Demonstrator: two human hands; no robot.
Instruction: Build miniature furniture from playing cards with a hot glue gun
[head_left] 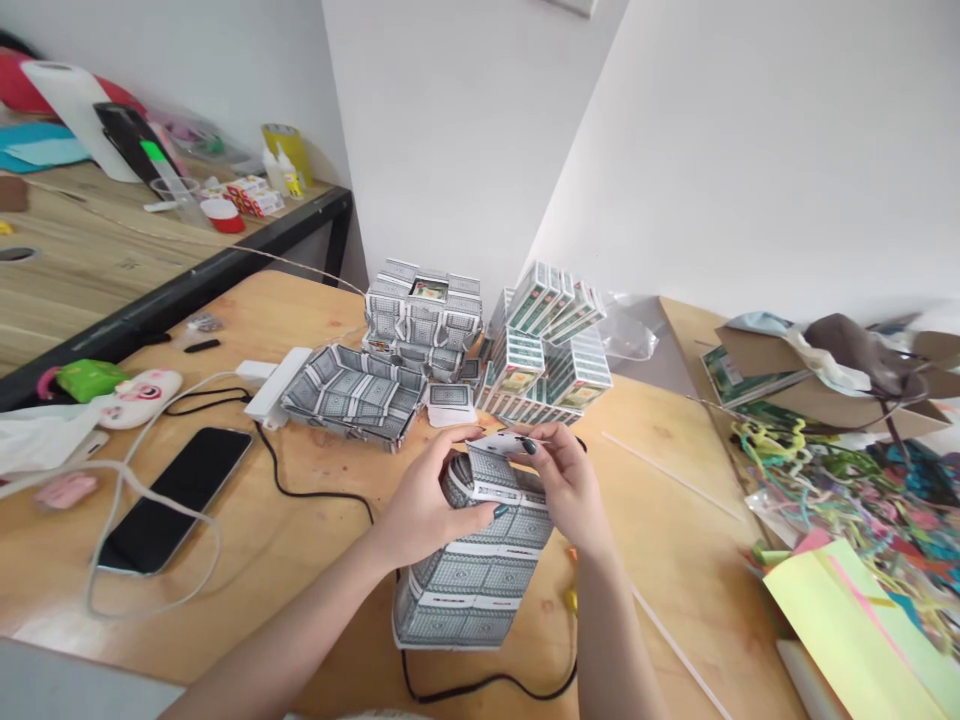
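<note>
A tall box built of grey-patterned playing cards [476, 575] stands on the wooden table in front of me. My left hand [420, 510] grips its upper left side, thumb on the near face and fingers behind the top. At the top edge, a playing card [496, 443] with its white face showing is pinched between the thumb and fingers of my right hand [568, 485]. Behind my hands lie an open tray made of cards [356, 400] and a small pile of loose cards [451, 397]. The box's far side is hidden.
A larger card structure [424, 320] and stacked card packs [517, 360] stand at the back. A phone [176, 500], a white cable and a power strip [277, 388] lie left. A black cord [480, 690] runs round the box. Colourful scraps [862, 500] crowd the right.
</note>
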